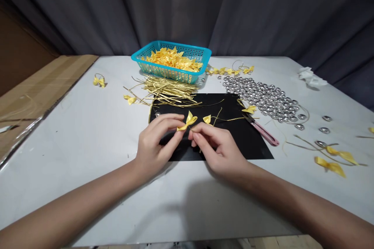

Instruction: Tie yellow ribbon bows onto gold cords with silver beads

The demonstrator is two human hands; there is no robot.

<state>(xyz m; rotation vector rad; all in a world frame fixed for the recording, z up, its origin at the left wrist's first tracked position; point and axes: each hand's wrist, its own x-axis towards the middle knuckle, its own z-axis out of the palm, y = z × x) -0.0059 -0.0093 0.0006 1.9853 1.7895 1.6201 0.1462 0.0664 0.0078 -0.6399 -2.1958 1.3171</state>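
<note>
My left hand (156, 144) is closed in a pinch on a small yellow ribbon bow (190, 118). Close beside it, the thumb and fingers of my right hand (219, 146) pinch a thin cord (190, 127) at the bow's middle. Both hands are just above a black mat (248, 140). Behind my right fingers another yellow bow (207, 119) shows in part, with a gold cord near it. Pink-handled scissors (265, 134) lie over the mat's right edge, a yellow bow touching their blade end.
A blue basket (206, 60) of yellow bows stands at the back, with a pile of gold cords (169, 87) before it. Silver beads (263, 99) spread over the right side. A finished-looking bow with a loop (99, 81) lies left; crumpled white tissue (311, 77) lies far right.
</note>
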